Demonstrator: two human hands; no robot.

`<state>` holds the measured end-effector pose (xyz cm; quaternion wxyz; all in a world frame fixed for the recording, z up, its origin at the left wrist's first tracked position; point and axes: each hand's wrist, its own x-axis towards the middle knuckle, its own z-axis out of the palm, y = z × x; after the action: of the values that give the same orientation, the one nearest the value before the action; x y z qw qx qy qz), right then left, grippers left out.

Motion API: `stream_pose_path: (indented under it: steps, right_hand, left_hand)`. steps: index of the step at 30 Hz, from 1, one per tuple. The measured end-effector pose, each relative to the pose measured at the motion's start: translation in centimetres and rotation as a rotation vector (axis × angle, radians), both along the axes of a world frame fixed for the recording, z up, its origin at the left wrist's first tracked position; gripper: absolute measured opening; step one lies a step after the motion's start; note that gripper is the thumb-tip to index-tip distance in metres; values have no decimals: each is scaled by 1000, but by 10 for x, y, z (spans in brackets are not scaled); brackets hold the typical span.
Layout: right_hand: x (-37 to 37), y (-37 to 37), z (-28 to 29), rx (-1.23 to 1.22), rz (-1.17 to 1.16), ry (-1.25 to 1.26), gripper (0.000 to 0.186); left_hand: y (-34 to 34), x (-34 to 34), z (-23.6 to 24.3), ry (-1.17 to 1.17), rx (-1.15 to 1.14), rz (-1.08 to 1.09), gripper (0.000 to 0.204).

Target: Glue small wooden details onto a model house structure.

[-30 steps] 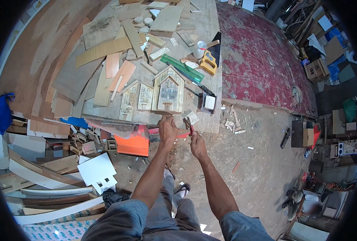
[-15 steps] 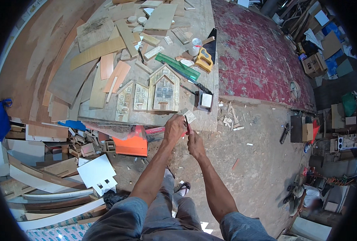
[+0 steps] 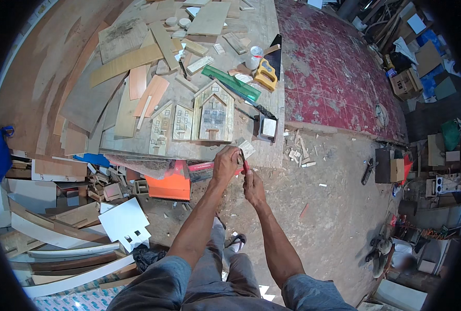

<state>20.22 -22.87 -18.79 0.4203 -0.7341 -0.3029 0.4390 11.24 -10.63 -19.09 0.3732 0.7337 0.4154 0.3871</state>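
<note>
My right hand (image 3: 253,188) is closed round the red handle of a slim tool (image 3: 245,165) with a narrow dark tip pointing away from me; its exact kind does not show. Close beside it, at the table's near edge, my left hand (image 3: 225,165) has its fingers curled together near the tip. What they pinch is hidden. Just beyond the tip lies a small pale wood piece (image 3: 247,149). Beyond my left hand, a wooden house shape (image 3: 215,115) with a gabled roof lies beside two narrower wooden house pieces, one (image 3: 182,123) in the middle and another (image 3: 161,129) at left.
On the worktable (image 3: 199,151) lie a green strip (image 3: 235,84), a yellow-handled saw (image 3: 266,74), a white jar (image 3: 254,57), a small dark-framed block (image 3: 267,127) and several wood offcuts. An orange box (image 3: 169,187) stands below. Wood scraps (image 3: 299,150) litter the floor.
The tool in my right hand has tilted slightly and its tip sits a little further right. Both hands keep nearly the same place; the whole view has shifted slightly.
</note>
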Motion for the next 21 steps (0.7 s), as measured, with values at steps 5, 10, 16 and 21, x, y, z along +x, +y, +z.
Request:
stream_pose_path:
  steps: [5, 10, 16, 21]
  right_hand:
    - [9, 0, -1, -24, 51, 10, 51]
    - [0, 5, 17, 50, 101, -287, 44]
    - [-1, 8, 24, -7, 133, -342, 40]
    - [-4, 11, 17, 1, 119, -357, 40]
  left_hand:
    - [0, 2, 1, 20, -23, -10, 12]
    - [1, -2, 3, 60, -6, -25, 13]
    - [3, -2, 6, 43, -38, -46, 13]
    - [2, -1, 7, 61, -49, -59, 13]
